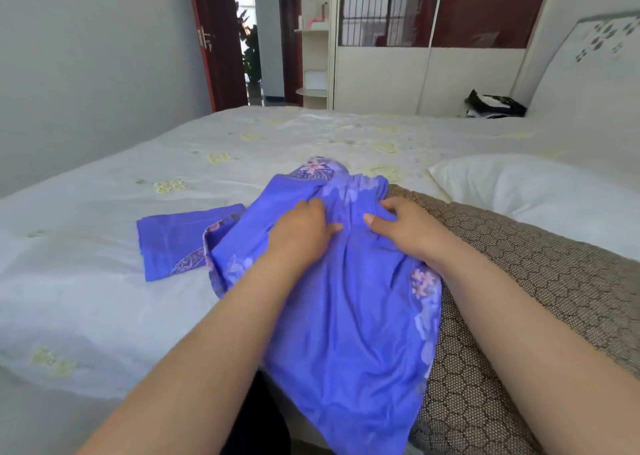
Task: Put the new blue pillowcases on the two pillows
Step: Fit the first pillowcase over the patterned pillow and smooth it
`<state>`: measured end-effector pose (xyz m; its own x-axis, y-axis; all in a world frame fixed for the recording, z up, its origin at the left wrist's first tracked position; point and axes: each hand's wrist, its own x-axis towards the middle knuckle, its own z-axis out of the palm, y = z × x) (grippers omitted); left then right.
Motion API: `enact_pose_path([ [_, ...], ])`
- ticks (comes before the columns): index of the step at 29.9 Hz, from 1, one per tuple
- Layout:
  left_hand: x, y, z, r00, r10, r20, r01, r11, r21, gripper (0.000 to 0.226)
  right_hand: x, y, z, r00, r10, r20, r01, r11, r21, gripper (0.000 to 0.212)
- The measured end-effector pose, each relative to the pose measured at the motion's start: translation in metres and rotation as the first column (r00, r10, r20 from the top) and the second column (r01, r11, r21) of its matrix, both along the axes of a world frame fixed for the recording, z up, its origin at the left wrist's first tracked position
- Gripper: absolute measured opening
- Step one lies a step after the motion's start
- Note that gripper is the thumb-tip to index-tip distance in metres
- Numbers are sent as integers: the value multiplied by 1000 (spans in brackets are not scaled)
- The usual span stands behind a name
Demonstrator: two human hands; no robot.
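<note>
The wide bed with the white, pale-yellow-flowered sheet carries all task items. Its near edge runs along the bottom left of the view; its far edge lies below the cream wardrobe with dark red glass panels. Bare sheet extends from the near edge to the far edge across the left and centre of the bed.

A blue floral cotton pillowcase is spread, bunched and creased, over the near edge of the bed, its lower end hanging past that edge. It partly overlies a brown pillow with a woven hexagon pattern, which lies along the near right part of the bed. A second blue pillowcase, folded flat, lies on the sheet just left of the spread one, touching or slightly under it. A plain white pillow lies beyond the brown pillow, toward the right edge.

Both forearms reach forward from the near edge. The left hand rests palm down on the upper part of the spread pillowcase, fingers curled into gathered fabric. The right hand sits just beside it, fingers and thumb bent, pinching a fold of the same pillowcase.
</note>
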<state>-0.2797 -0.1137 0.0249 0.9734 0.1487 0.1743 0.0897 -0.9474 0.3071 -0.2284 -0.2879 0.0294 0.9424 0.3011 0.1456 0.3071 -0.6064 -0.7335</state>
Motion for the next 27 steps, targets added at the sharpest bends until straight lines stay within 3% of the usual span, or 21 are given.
enact_pose_path([
  [3, 0, -25, -14, 990, -46, 132, 43, 999, 24, 19, -3, -11, 13, 999, -19, 50, 23, 997, -79, 55],
  [6, -13, -52, -4, 961, -194, 198, 205, 978, -39, 20, 18, -16, 27, 989, -90, 119, 95, 994, -43, 47],
  [8, -22, -75, 4, 932, -315, 181, 315, 949, 31, 21, 30, -15, 35, 993, -90, 71, 86, 995, 59, 51],
  [10, -26, -88, 7, 916, -371, 153, 366, 929, 61, 23, 39, -13, 38, 994, -110, 19, 109, 994, 27, 60],
  [12, -24, -83, 5, 923, -371, 106, 372, 928, 7, 24, 47, -14, 41, 985, -173, 24, 174, 981, -86, 64],
  [14, -21, -72, 0, 922, -384, 45, 387, 916, -106, 23, 51, -15, 39, 982, -187, -35, 182, 976, -121, 55],
  [16, -20, -66, -2, 915, -404, -6, 399, 905, -150, 25, 46, -11, 36, 976, -63, -207, 62, 998, -14, 48],
  [18, -21, -66, -3, 926, -374, -38, 372, 926, -61, 28, 41, -19, 38, 936, 101, -337, -56, 989, 140, 45],
  [20, -22, -64, -5, 948, -317, -11, 317, 948, 31, 32, 47, -51, 46, 961, 23, -275, 32, 981, 191, 49],
  [21, -22, -62, -7, 956, -294, -2, 294, 955, 37, 34, 53, -75, 49, 974, -121, -194, 148, 981, 128, 48],
  [23, -22, -60, -11, 957, -291, -6, 291, 957, -13, 36, 58, -122, 45, 908, -419, -14, 406, 888, -218, 53],
  [25, -21, -66, -14, 953, -304, -7, 304, 953, -2, 36, 56, -142, 26, 896, -443, 37, 419, 813, -405, 58],
  [27, -19, -75, -17, 956, -292, 26, 289, 954, 83, 36, 56, -138, 13, 916, -401, 15, 378, 852, -362, 54],
])
